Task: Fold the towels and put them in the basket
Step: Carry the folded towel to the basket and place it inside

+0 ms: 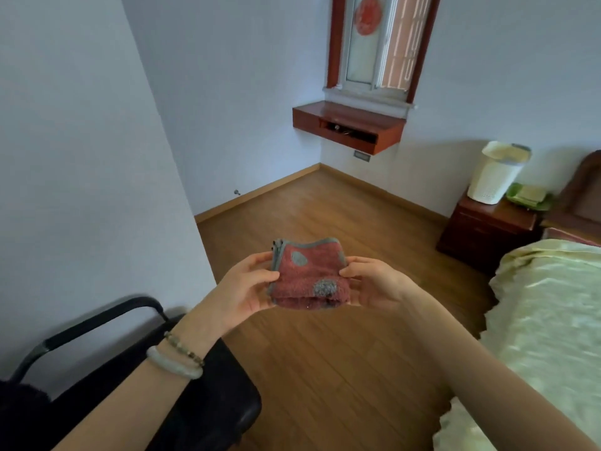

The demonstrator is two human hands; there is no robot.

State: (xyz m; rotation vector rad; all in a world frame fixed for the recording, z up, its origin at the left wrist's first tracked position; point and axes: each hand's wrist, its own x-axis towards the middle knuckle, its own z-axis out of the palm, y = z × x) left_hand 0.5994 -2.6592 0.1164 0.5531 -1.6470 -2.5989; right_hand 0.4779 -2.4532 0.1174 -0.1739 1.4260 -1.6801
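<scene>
A small red towel (307, 276) with grey trim and grey spots is folded into a thick square and held in the air over the wooden floor. My left hand (242, 289) grips its left edge, thumb on top. My right hand (374, 283) grips its right edge the same way. A white woven basket (496, 174) with a pale liner stands on a dark red nightstand (487, 232) at the far right, well away from both hands.
A bed with a pale yellow cover (546, 320) fills the right side. A black chair (130, 369) stands at the lower left, against a white wall. A red wall shelf (348, 120) hangs under the window. A green tray (528, 195) lies beside the basket.
</scene>
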